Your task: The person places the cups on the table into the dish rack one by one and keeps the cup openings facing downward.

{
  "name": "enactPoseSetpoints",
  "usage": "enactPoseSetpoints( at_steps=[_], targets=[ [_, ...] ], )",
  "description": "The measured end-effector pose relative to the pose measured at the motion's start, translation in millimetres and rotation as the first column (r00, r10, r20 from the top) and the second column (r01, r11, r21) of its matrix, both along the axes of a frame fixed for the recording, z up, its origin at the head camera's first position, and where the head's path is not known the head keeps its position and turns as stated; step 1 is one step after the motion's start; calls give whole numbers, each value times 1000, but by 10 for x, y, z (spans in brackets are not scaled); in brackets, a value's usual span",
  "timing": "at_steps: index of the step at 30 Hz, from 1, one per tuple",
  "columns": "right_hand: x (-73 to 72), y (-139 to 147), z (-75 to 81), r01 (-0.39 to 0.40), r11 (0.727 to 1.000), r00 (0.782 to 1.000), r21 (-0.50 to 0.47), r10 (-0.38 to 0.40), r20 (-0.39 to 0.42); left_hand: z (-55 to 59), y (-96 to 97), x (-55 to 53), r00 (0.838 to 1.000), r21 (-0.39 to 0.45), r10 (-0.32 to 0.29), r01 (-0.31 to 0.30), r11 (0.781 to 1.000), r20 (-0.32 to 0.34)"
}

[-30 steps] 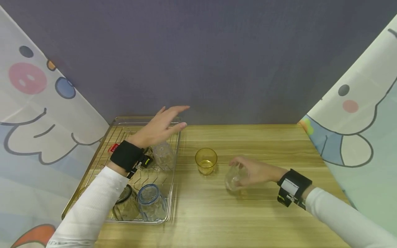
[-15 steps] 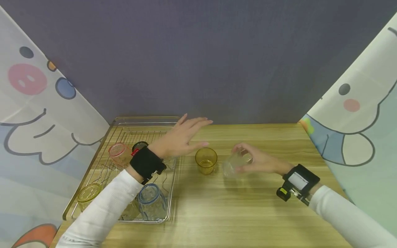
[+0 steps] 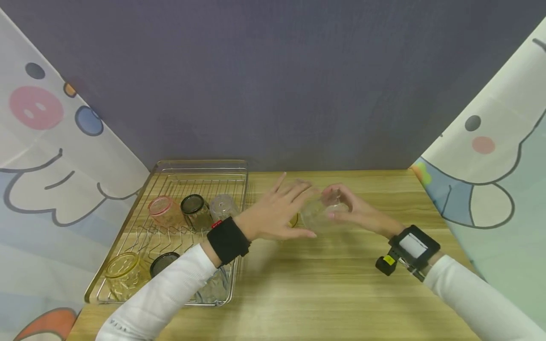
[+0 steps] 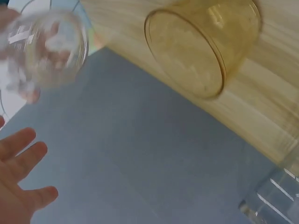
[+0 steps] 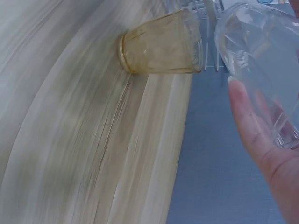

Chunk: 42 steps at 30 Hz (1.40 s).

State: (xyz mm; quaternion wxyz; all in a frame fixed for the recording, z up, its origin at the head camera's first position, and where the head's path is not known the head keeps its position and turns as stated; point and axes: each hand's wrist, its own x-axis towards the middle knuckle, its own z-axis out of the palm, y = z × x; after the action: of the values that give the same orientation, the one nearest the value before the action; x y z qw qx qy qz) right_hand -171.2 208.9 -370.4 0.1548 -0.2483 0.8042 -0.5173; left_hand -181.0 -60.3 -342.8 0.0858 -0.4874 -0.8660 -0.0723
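Note:
My right hand (image 3: 351, 208) grips a clear drinking glass (image 3: 315, 215) near one end, holding it tilted above the table with its other end toward the left. In the right wrist view the thumb lies along the wall of this clear glass (image 5: 261, 51). My left hand (image 3: 279, 210) is spread palm down with straight fingers, its fingertips close to the left end of the clear glass. Below the left hand an amber glass (image 4: 201, 46) stands upright on the table, mostly hidden by that hand in the head view.
On the left, a wire drying rack (image 3: 202, 161) bears several glasses, among them a pink glass (image 3: 164, 210), a dark glass (image 3: 196, 210), a clear glass (image 3: 224, 207) and a yellow glass (image 3: 123, 274). A grey panel (image 3: 273, 85) stands behind the wooden table (image 3: 341, 293).
My left hand has moved right from over the rack, past the amber glass, to the clear glass. The right hand has raised the clear glass slightly and tilted it.

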Motion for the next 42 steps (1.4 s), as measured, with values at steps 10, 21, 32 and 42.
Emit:
enactPoseSetpoints(
  at_steps=[10,21,32,42],
  targets=[
    [27,-65,103,50,988,993,-146,-34,110,-139,212,91,999,89,-14,11,996,35],
    [64,-149,125,41,951,988,-308,7,153,-176,261,70,983,356,-56,-9,934,172],
    [136,-393,205,113,915,977,-386,-31,212,-164,250,88,845,718,-237,-222,660,480],
    [188,-647,264,233,897,957,-376,-143,251,-87,280,166,664,725,-320,-522,450,676]
  ],
)
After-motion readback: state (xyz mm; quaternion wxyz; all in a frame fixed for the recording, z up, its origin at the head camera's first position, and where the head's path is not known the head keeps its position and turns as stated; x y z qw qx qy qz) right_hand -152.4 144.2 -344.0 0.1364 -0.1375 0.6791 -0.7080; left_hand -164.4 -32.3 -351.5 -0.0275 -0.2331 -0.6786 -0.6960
